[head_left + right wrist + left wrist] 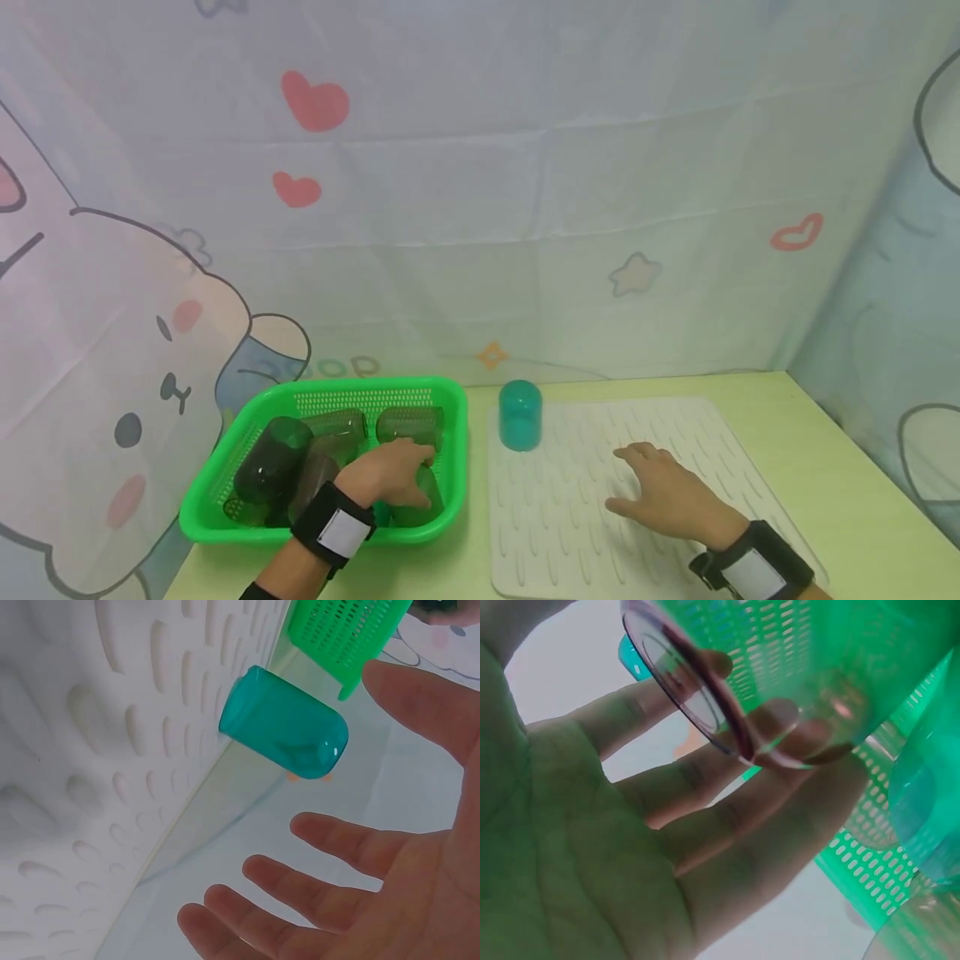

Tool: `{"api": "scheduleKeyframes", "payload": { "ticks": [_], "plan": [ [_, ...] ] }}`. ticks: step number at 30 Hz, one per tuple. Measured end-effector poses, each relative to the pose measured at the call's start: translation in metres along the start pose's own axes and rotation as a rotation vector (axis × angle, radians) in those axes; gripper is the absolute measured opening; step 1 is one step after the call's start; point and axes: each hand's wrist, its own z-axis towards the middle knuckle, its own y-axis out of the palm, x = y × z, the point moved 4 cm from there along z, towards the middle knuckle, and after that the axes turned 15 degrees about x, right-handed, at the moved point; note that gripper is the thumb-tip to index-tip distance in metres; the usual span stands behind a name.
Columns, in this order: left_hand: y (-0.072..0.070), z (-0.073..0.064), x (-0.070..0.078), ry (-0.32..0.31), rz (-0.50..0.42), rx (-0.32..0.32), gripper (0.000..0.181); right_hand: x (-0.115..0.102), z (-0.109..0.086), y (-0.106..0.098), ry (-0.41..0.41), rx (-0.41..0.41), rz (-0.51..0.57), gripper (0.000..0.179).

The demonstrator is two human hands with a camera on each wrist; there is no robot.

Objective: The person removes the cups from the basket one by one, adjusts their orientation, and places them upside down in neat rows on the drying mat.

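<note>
In the green basket [459, 433], your left hand [386, 475] spreads loose, unclenched fingers around a transparent tumbler [417, 514], apparently starting a pick-up; that calls for a firm grasp, then clearing the rim. A teal tumbler [520, 417] stands inverted at the textured mat's [555, 500] far-left corner; free room lies beneath your released right hand [663, 497].

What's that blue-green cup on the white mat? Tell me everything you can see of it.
The blue-green cup is a smooth, glossy, see-through cylinder with a rounded closed end; whether it is glass or plastic I cannot tell. It stands upside down, closed end up, at the far left corner of the ridged white mat. The green basket is to its left, apart from it. The mat supports it, and the right hand is not touching it.
</note>
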Motion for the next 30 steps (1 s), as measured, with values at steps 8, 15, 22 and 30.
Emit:
{"api": "scheduleKeyframes", "payload": {
  "ticks": [8,15,22,30],
  "plan": [
    [-0.002,-0.003,-0.004,0.0,-0.044,0.029,0.043,-0.001,-0.001,0.0,0.006,0.009,0.001,0.07],
    [-0.015,-0.006,-0.012,-0.033,-0.146,0.127,0.039,-0.001,-0.002,0.0,0.004,0.017,0.013,0.069],
    [-0.038,-0.012,-0.011,-0.09,-0.189,0.247,0.042,-0.001,0.001,-0.003,0.019,0.036,0.027,0.07],
    [-0.041,-0.009,0.002,-0.048,-0.39,0.385,0.045,-0.002,0.005,-0.008,0.013,0.06,0.064,0.064]
  ]
}}
